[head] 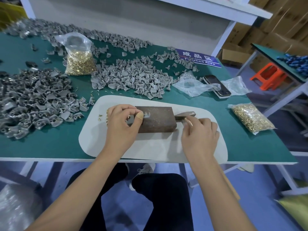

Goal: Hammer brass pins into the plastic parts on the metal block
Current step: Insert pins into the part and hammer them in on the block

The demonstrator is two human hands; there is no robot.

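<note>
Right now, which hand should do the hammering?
Probably the right hand. Its fingers are already on the hammer, lying just right of the metal block. The left hand is busy pinching the grey plastic part in place on the block.

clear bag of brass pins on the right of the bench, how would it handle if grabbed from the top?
The bag of brass pins probably sags and shifts: thin clear film, loose pins inside. Likely heavy for its size, being packed with metal. It lies flat on the green mat, so it is unlikely to roll or tip.
</note>
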